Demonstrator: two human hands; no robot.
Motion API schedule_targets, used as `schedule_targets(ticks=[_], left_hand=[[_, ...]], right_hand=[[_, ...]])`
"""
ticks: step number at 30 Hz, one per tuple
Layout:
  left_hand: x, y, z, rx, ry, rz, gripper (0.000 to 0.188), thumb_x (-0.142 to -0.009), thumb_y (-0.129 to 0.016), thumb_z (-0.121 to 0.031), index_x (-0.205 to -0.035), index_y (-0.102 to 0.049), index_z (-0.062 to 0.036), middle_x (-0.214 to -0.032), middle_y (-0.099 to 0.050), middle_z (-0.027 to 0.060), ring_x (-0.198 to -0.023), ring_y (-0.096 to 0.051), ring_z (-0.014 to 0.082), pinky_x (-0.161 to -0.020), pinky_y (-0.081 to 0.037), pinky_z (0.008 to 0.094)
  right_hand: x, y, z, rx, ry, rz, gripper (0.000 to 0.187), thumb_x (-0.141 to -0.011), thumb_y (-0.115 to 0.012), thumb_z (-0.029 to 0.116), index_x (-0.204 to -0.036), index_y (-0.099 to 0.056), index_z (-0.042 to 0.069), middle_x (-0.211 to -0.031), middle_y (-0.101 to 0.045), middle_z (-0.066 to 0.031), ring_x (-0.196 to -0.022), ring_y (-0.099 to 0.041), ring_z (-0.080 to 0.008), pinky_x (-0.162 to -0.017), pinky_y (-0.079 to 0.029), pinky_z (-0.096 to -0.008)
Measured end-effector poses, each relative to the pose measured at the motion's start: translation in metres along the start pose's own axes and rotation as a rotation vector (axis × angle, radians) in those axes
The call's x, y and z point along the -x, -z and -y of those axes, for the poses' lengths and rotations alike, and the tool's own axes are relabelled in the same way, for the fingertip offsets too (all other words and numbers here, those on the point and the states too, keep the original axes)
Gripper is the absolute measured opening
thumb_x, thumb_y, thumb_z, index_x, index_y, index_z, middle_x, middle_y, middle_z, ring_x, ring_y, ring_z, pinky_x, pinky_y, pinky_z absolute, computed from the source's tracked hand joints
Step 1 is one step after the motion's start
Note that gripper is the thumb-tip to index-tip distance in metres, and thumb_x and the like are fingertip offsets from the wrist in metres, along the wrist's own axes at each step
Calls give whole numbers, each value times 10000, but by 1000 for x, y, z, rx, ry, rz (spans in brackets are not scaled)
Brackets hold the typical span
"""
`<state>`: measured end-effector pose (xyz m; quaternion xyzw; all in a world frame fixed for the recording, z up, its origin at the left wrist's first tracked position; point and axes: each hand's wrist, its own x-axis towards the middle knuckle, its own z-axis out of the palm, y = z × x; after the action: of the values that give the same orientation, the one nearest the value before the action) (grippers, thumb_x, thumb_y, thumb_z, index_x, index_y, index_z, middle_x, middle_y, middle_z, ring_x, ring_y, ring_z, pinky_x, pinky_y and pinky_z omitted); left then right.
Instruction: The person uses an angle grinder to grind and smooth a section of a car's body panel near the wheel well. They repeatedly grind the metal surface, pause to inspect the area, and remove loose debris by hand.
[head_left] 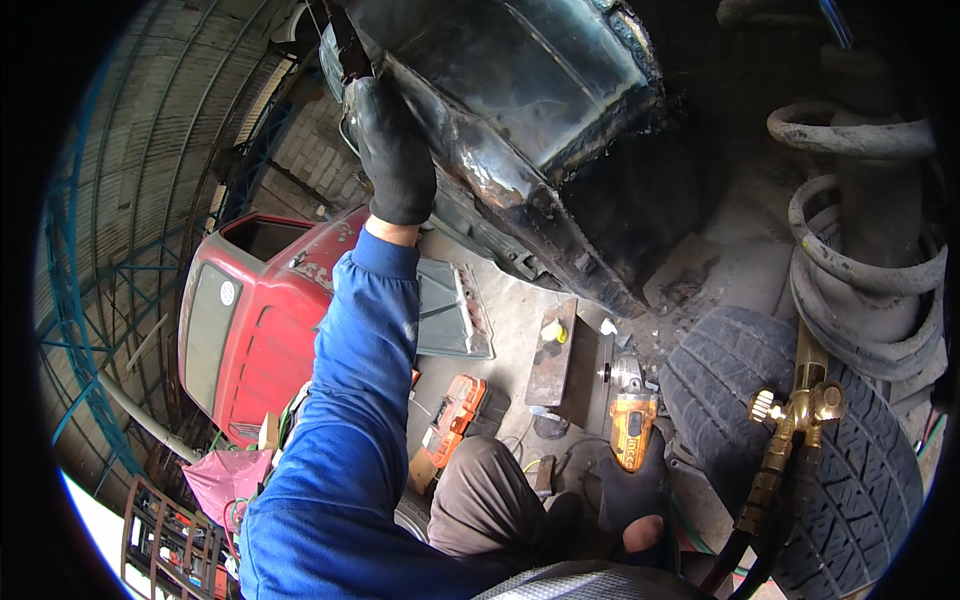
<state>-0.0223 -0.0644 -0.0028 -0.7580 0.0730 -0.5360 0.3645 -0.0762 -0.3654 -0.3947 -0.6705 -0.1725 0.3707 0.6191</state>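
Note:
My left hand (pixel 392 155), in a black glove below a blue sleeve, reaches up to the body panel's left side. Its fingers are closed around the lower end of a dark metal strip (pixel 347 42), partly hidden by the glove. Beside it is the bare-metal vehicle body panel (pixel 510 75), with rough, scorched edges. Low in the view, my right hand (pixel 630 488), also in a black glove, is in shadow around the rear end of a yellow angle grinder (pixel 632 425). The grinder's head points away from me, and the fingers there are only partly visible.
A brass torch fitting with hoses (pixel 800 410) hangs before a tyre (pixel 740 400), below a coil spring (pixel 850 250). An orange toolbox (pixel 460 410), a rusty metal plate (pixel 551 352) and a flat grey panel (pixel 450 310) lie on the floor. A red vehicle cab (pixel 290 330) stands left.

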Motion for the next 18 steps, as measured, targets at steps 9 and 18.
schedule_targets(ticks=[9, 18], left_hand=[[-4, -12, 18, 857, 496, -121, 449, -1212, -395, -284, -1474, -526, 56, -1488, -587, 138, -1371, -530, 194, -1218, -377, 350], [-5, -4, -17, 714, 625, 14, 339, -1153, -504, -94, -1458, -549, 47, -1400, -641, 150, -1310, -583, 257, -1127, -461, 381]], right_hand=[[0, 0, -4, -98, -1, 29, 884, -867, -832, 266, -1604, -403, 32, -1423, -644, -302, -1271, -657, -471, -1046, -538, -512], [0, -3, -10, 2, 72, -39, 838, -840, -843, 308, -1546, -460, 70, -1343, -692, -273, -1221, -680, -473, -1002, -561, -534]])
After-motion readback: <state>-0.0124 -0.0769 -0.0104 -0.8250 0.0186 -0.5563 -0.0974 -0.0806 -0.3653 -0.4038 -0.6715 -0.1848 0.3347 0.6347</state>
